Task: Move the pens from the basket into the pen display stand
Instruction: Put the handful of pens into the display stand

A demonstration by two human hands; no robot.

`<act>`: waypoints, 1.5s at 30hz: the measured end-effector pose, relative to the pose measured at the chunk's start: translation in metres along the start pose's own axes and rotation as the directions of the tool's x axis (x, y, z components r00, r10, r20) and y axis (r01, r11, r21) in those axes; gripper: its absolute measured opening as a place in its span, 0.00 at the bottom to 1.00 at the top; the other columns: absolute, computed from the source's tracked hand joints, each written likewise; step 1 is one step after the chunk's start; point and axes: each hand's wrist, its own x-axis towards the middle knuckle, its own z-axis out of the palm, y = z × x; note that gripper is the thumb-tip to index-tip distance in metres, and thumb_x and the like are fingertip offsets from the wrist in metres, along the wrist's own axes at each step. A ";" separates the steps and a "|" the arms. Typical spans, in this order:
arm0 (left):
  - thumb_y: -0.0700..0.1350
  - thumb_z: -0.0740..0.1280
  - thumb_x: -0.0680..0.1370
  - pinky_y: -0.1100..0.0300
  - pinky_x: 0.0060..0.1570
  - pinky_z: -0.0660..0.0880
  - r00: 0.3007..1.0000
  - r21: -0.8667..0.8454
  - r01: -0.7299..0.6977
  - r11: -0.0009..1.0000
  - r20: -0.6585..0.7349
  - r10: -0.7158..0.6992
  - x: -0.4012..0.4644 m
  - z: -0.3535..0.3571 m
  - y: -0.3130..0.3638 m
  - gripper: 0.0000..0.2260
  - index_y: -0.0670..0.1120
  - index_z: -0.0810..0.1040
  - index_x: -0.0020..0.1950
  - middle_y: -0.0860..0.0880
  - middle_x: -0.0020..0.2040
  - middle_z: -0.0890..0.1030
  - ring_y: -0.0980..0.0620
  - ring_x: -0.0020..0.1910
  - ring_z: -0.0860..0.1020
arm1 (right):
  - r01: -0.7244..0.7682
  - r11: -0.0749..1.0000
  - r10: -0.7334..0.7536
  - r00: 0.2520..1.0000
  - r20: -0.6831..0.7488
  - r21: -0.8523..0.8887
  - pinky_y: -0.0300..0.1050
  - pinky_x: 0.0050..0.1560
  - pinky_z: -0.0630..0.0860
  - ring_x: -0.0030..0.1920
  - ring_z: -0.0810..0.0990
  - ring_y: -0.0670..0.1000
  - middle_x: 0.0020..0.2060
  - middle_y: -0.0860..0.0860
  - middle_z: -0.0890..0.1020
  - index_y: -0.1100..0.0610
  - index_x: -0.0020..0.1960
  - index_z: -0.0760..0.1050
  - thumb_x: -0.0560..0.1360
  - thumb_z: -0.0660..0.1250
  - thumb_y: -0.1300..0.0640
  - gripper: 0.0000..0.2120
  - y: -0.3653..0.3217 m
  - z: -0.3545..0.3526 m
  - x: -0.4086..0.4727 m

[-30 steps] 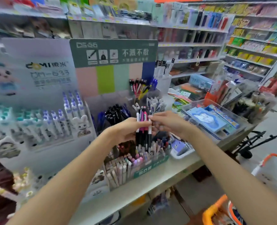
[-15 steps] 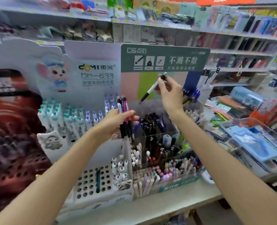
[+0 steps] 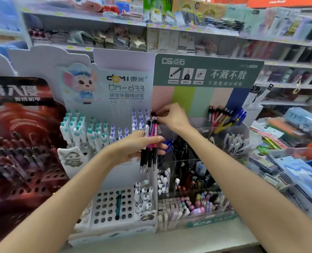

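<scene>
While nearest, at six o'clock on the tabletop [image 3: 169, 241], stood the white holed rack [image 3: 115, 207] with one teal pen [image 3: 118, 205] and most holes bare. Farther, at centre: left hand [image 3: 133, 148], grip curled round a bundle of pens [image 3: 150, 143], tips down. Just beyond at twelve o'clock: right hand [image 3: 171, 116], grip pinching one pen's top. Behind, at two o'clock, clear pen display stand [image 3: 215, 143], part filled. Basket out of sight. Judged midway; held bundle not yet placed.

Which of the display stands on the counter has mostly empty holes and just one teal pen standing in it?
The low white stand at the front, under the left hand: one teal pen stands amid empty holes.
</scene>
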 end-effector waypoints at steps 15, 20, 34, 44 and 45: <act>0.47 0.61 0.81 0.61 0.41 0.81 0.992 -0.122 -0.121 0.985 0.027 0.125 0.003 0.012 0.000 0.10 0.44 0.79 0.57 0.47 0.48 0.85 0.54 0.46 0.84 | -0.236 0.934 0.102 0.896 0.432 0.269 0.31 0.35 0.72 0.31 0.74 0.42 0.31 0.47 0.78 0.55 0.52 0.81 0.72 0.71 0.47 0.14 -0.015 -0.051 -0.042; 0.49 0.61 0.81 0.61 0.44 0.81 0.981 -0.114 -0.193 0.975 -0.005 0.194 0.007 0.018 0.002 0.12 0.46 0.79 0.58 0.47 0.50 0.85 0.53 0.50 0.83 | -0.282 0.863 0.131 0.926 0.354 0.419 0.32 0.41 0.76 0.37 0.79 0.42 0.39 0.48 0.82 0.59 0.56 0.77 0.74 0.70 0.54 0.13 -0.011 -0.062 -0.044; 0.42 0.64 0.80 0.60 0.44 0.82 0.999 -0.163 -0.022 0.986 -0.029 0.018 -0.003 -0.009 0.001 0.08 0.40 0.79 0.55 0.45 0.49 0.85 0.51 0.45 0.84 | 0.020 1.000 -0.020 1.000 0.012 0.016 0.42 0.48 0.79 0.44 0.82 0.50 0.47 0.56 0.84 0.62 0.52 0.80 0.70 0.75 0.55 0.15 0.006 -0.015 -0.009; 0.45 0.64 0.80 0.56 0.52 0.80 0.996 -0.168 -0.007 0.986 0.089 0.022 -0.008 -0.017 -0.005 0.10 0.45 0.79 0.59 0.48 0.52 0.84 0.52 0.51 0.83 | -0.021 1.000 0.022 1.000 0.018 -0.007 0.43 0.45 0.79 0.41 0.82 0.48 0.42 0.50 0.84 0.57 0.50 0.81 0.69 0.75 0.49 0.15 -0.005 -0.022 -0.011; 0.45 0.64 0.79 0.57 0.52 0.80 0.994 -0.180 -0.011 0.984 0.106 0.030 -0.008 -0.016 -0.004 0.10 0.46 0.79 0.59 0.48 0.52 0.84 0.52 0.51 0.83 | -0.051 0.994 0.045 0.997 0.063 0.095 0.39 0.39 0.78 0.36 0.80 0.46 0.40 0.49 0.83 0.57 0.50 0.81 0.71 0.73 0.47 0.15 -0.010 -0.027 -0.019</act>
